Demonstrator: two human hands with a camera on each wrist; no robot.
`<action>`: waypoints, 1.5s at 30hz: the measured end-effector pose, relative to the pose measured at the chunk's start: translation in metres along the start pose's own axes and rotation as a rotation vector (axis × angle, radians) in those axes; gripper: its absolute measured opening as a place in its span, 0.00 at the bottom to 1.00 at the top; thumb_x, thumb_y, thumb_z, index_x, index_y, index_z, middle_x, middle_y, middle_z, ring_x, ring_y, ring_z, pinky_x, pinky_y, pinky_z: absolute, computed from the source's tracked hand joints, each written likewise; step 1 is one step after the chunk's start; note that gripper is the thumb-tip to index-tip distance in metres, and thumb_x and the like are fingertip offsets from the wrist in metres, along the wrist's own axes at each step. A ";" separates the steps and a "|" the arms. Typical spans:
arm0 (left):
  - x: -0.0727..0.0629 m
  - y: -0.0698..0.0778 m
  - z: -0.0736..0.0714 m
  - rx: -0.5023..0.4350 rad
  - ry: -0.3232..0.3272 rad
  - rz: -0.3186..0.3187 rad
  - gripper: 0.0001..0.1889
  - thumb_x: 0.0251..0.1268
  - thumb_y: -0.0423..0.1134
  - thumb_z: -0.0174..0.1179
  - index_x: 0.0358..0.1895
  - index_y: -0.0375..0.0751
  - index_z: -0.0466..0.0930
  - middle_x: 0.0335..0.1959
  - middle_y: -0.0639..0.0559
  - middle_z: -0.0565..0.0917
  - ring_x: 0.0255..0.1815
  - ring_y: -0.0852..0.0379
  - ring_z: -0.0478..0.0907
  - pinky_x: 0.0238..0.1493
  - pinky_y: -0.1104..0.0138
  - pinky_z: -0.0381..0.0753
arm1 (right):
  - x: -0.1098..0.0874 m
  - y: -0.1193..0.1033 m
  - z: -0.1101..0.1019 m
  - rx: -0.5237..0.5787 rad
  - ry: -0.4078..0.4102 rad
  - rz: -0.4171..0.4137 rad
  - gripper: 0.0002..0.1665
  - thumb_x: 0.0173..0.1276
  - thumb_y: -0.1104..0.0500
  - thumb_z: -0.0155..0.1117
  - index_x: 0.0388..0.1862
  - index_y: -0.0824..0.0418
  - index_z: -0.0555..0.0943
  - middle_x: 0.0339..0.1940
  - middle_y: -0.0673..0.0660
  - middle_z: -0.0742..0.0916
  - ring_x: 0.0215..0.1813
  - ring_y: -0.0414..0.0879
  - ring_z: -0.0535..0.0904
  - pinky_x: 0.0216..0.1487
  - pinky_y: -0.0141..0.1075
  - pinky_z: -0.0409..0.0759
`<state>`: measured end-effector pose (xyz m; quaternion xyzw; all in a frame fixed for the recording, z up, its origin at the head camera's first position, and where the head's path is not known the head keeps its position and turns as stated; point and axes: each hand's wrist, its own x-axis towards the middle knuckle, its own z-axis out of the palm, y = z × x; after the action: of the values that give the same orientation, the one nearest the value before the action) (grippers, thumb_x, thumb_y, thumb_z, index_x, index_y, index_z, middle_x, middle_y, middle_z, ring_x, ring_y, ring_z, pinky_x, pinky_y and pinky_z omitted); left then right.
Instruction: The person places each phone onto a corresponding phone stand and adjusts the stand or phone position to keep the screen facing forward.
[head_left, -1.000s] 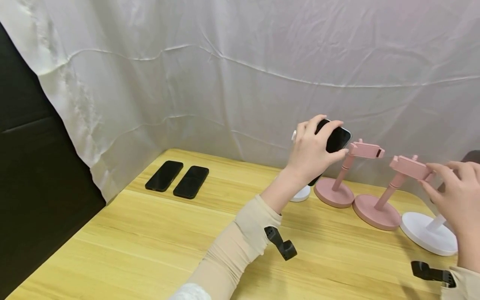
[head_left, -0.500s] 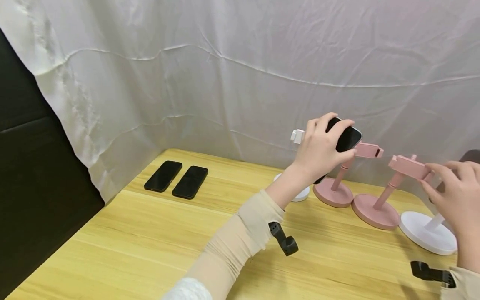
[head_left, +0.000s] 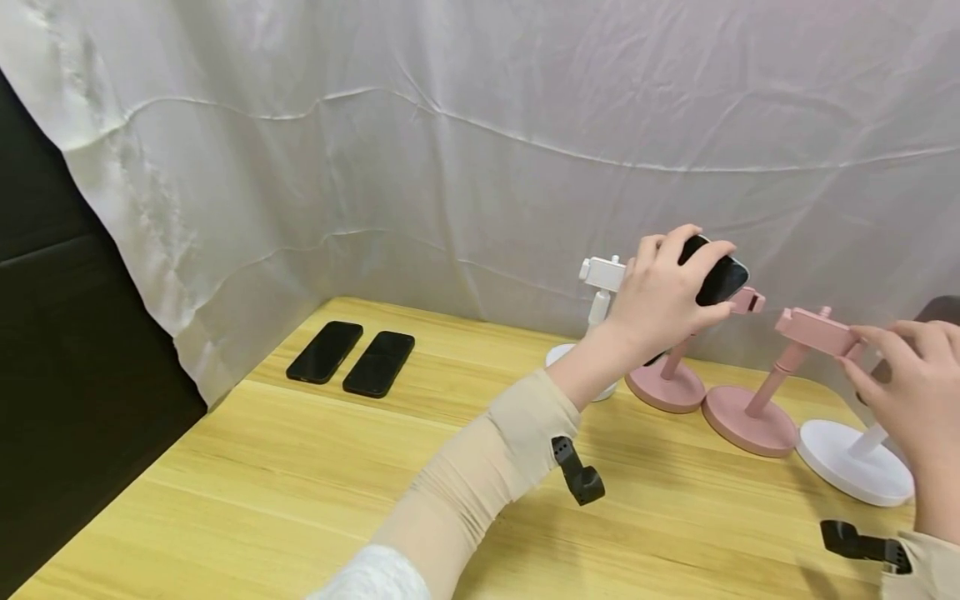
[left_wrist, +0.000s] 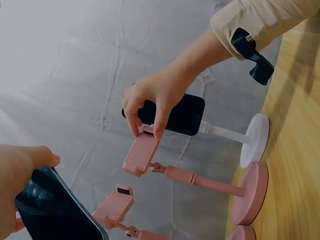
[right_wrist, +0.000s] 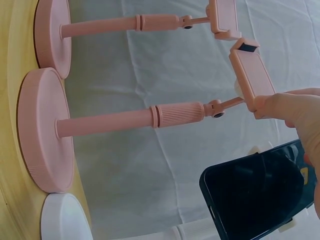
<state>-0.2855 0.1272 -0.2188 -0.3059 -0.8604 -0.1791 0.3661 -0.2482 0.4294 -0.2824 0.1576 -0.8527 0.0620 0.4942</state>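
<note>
In the head view my left hand (head_left: 663, 292) holds a black phone (head_left: 723, 282) in the air, fingers over one edge and thumb at the other. This phone (left_wrist: 55, 205) fills the lower left of the left wrist view. Behind it stands a pink phone stand (head_left: 667, 387), its clamp partly hidden. My right hand (head_left: 915, 379) pinches the end of the clamp of a second pink phone stand (head_left: 817, 332), thumb and fingertips on its jaw. In the right wrist view that clamp (right_wrist: 252, 72) carries no phone.
A white phone stand (head_left: 606, 273) stands at the left of the row. The white stand (head_left: 855, 462) at the right end bears another black phone (right_wrist: 255, 190). Two black phones (head_left: 325, 352) lie side by side on the wooden table (head_left: 300, 483). A pale curtain (head_left: 487, 192) hangs behind.
My left hand has carried the phone to the right, toward and in front of the farther pink stand's clamp, uncovering the white stand behind. My right hand keeps its pinch nearly unmoved.
</note>
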 end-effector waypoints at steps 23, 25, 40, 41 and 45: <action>0.009 0.026 0.018 0.064 -0.040 0.039 0.31 0.58 0.66 0.59 0.66 0.66 0.70 0.69 0.56 0.68 0.62 0.55 0.69 0.50 0.69 0.75 | -0.004 0.001 0.000 -0.072 -0.053 0.074 0.60 0.65 0.20 0.22 0.44 0.74 0.75 0.50 0.76 0.73 0.61 0.71 0.63 0.77 0.53 0.50; 0.011 0.027 0.019 0.065 -0.038 0.044 0.31 0.58 0.66 0.59 0.65 0.67 0.70 0.69 0.56 0.69 0.62 0.56 0.69 0.50 0.70 0.75 | -0.004 0.002 0.000 -0.074 -0.047 0.070 0.60 0.65 0.20 0.22 0.43 0.75 0.75 0.49 0.76 0.74 0.61 0.70 0.63 0.77 0.52 0.50; 0.018 0.033 0.031 0.065 0.000 0.064 0.29 0.60 0.64 0.57 0.65 0.66 0.71 0.68 0.56 0.70 0.60 0.56 0.70 0.50 0.70 0.75 | 0.003 0.004 0.002 -0.054 0.045 -0.043 0.51 0.71 0.26 0.31 0.37 0.75 0.75 0.43 0.76 0.77 0.56 0.72 0.67 0.75 0.53 0.56; 0.018 0.033 0.032 0.067 0.009 0.067 0.29 0.60 0.64 0.57 0.65 0.66 0.71 0.68 0.56 0.70 0.59 0.56 0.71 0.50 0.70 0.75 | 0.002 0.005 0.003 -0.052 0.050 -0.048 0.51 0.72 0.27 0.31 0.37 0.75 0.75 0.43 0.76 0.77 0.56 0.72 0.67 0.75 0.53 0.56; 0.021 0.035 0.037 0.077 0.038 0.080 0.28 0.60 0.64 0.56 0.65 0.65 0.71 0.68 0.55 0.70 0.58 0.55 0.71 0.49 0.70 0.76 | 0.001 0.006 0.003 -0.041 0.069 -0.067 0.49 0.73 0.28 0.33 0.36 0.75 0.75 0.43 0.76 0.77 0.54 0.73 0.67 0.74 0.54 0.57</action>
<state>-0.2929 0.1811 -0.2249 -0.3223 -0.8466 -0.1369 0.4008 -0.2531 0.4344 -0.2826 0.1737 -0.8305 0.0330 0.5281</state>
